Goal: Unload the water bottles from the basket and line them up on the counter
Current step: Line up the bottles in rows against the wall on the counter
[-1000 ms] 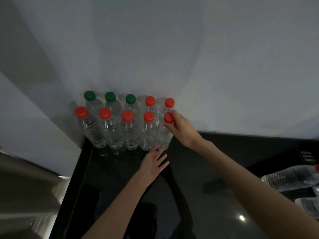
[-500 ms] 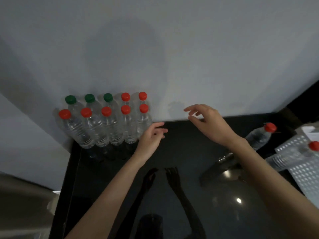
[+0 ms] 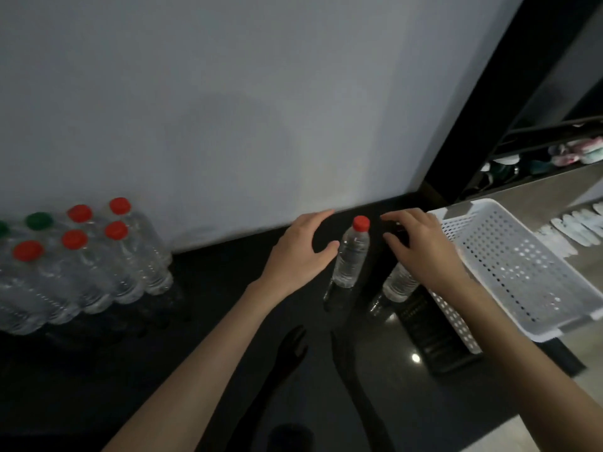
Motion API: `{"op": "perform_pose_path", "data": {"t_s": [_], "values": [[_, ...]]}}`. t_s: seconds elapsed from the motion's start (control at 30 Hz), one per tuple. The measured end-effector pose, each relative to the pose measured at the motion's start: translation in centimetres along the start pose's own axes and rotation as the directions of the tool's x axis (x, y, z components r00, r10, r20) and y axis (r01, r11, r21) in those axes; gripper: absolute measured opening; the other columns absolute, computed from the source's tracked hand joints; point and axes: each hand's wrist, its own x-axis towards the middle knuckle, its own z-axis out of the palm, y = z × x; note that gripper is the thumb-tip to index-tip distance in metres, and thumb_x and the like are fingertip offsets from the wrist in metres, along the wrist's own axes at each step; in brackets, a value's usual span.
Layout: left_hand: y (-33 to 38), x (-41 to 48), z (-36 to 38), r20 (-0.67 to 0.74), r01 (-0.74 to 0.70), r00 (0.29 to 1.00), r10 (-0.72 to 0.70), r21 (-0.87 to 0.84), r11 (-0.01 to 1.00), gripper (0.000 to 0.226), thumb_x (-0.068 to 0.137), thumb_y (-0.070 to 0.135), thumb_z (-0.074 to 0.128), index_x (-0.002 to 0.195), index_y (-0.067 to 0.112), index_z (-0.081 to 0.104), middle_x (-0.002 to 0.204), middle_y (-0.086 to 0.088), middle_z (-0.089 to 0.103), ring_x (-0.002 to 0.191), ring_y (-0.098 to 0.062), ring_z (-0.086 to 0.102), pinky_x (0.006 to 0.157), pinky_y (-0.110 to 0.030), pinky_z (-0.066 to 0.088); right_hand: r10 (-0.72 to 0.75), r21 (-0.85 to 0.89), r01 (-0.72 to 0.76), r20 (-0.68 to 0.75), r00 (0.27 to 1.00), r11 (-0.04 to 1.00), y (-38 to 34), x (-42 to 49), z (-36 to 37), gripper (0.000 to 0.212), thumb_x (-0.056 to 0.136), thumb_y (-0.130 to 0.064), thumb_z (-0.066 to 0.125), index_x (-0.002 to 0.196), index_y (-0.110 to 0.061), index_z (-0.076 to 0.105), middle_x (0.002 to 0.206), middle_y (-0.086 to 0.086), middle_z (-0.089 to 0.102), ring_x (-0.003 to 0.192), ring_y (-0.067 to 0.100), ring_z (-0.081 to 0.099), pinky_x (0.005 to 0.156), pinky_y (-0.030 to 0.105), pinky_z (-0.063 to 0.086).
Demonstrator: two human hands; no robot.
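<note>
Two rows of clear water bottles [image 3: 98,269] with red and green caps stand against the wall at the left of the black counter [image 3: 202,327]. A single red-capped bottle [image 3: 351,256] stands upright in the middle. My left hand [image 3: 301,252] is open just left of it, thumb close to its side. My right hand [image 3: 421,249] is open and spread over another upright bottle [image 3: 399,283], whose cap is hidden under the palm. The white perforated basket [image 3: 522,275] sits at the right with no bottles visible in it.
A grey wall runs behind the counter. A dark grille or tray [image 3: 434,337] lies under the basket's near edge. Shelves with dishes [image 3: 574,153] and a row of pale objects [image 3: 574,230] are at the far right.
My view has swung right from the bottle rows to the basket. Both hands moved right, away from the rows, and now flank the two loose bottles standing by the basket.
</note>
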Motion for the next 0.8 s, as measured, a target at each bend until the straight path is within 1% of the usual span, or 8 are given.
{"op": "perform_pose_path", "data": {"t_s": [0.07,0.13,0.27,0.37,0.47,0.57,0.67,0.8], "values": [[1.4,2.2,2.9,0.017,-0.045,0.999,0.044,0.085,0.995,0.059,0.091,0.034,0.058,0.144,0.03,0.033,0.144,0.006,0.039,0.13,-0.01,0.04,0.101,-0.034,0.039,0.068,-0.016,-0.067,0.013,0.998,0.998,3.9,0.1,-0.9,0.039,0.088,-0.023,0.062,0.126,-0.017,0.058,0.125,0.01,0.056,0.116,0.033,0.048,0.092,0.042,0.043],[2.1,4.4,5.6,0.036,-0.052,0.998,0.046,0.167,0.985,0.061,0.091,0.032,0.058,0.145,0.031,0.03,0.146,0.004,0.034,0.131,-0.014,0.038,0.097,-0.035,0.04,0.098,-0.03,-0.096,0.058,0.994,0.995,7.1,0.2,-1.2,0.04,0.088,-0.024,0.061,0.128,-0.017,0.055,0.128,0.01,0.053,0.118,0.034,0.046,0.093,0.045,0.044],[1.5,7.8,9.1,0.083,0.044,0.993,-0.085,0.399,0.916,0.064,0.09,0.032,0.058,0.146,0.031,0.026,0.151,-0.005,0.025,0.134,-0.026,0.036,0.099,-0.052,0.044,0.114,-0.019,-0.112,0.177,0.978,0.993,11.0,0.5,-0.3,0.041,0.091,-0.029,0.058,0.13,-0.019,0.052,0.13,0.009,0.049,0.118,0.032,0.047,0.093,0.045,0.045],[0.6,8.7,10.2,0.118,0.058,0.981,-0.151,0.57,0.82,0.058,0.089,0.031,0.058,0.141,0.027,0.034,0.136,-0.008,0.042,0.118,-0.026,0.051,0.091,-0.047,0.049,0.11,-0.05,-0.1,0.262,0.959,0.994,12.4,0.8,1.1,0.039,0.091,-0.037,0.055,0.126,-0.02,0.048,0.117,0.01,0.051,0.102,0.034,0.058,0.079,0.042,0.049],[0.3,8.8,10.5,0.104,0.024,0.988,-0.11,0.611,0.791,0.04,0.09,0.029,0.056,0.127,0.02,0.043,0.12,-0.008,0.048,0.095,-0.023,0.058,0.079,-0.042,0.054,0.093,-0.043,-0.084,0.299,0.95,0.996,12.9,1.3,2.2,0.035,0.091,-0.045,0.051,0.114,-0.02,0.043,0.104,0.008,0.056,0.085,0.032,0.061,0.068,0.039,0.049],[0.1,8.6,10.2,0.121,-0.033,0.991,-0.058,0.642,0.766,0.029,0.095,0.029,0.046,0.121,0.015,0.043,0.111,-0.008,0.047,0.08,-0.02,0.056,0.068,-0.038,0.054,0.053,-0.022,-0.049,0.271,0.961,0.999,12.5,1.6,2.9,0.031,0.093,-0.046,0.049,0.108,-0.02,0.042,0.096,0.004,0.058,0.078,0.025,0.059,0.062,0.033,0.043],[-0.1,7.6,9.5,0.09,-0.003,0.992,-0.083,0.694,0.72,0.027,0.096,0.028,0.044,0.118,0.013,0.042,0.104,-0.009,0.049,0.078,-0.021,0.055,0.063,-0.035,0.05,0.028,0.031,-0.038,0.275,0.961,0.999,11.5,2.0,2.9,0.029,0.093,-0.042,0.052,0.105,-0.017,0.044,0.091,0.004,0.059,0.077,0.023,0.059,0.066,0.038,0.049],[-1.2,5.4,8.0,0.013,0.087,0.992,-0.128,0.668,0.739,0.024,0.094,0.025,0.048,0.113,0.012,0.044,0.1,-0.009,0.051,0.084,-0.022,0.052,0.066,-0.037,0.053,-0.046,0.08,0.021,0.329,0.943,0.997,10.4,2.9,3.0,0.032,0.088,-0.042,0.059,0.1,-0.015,0.046,0.086,0.003,0.061,0.077,0.026,0.06,0.064,0.034,0.042]]}}
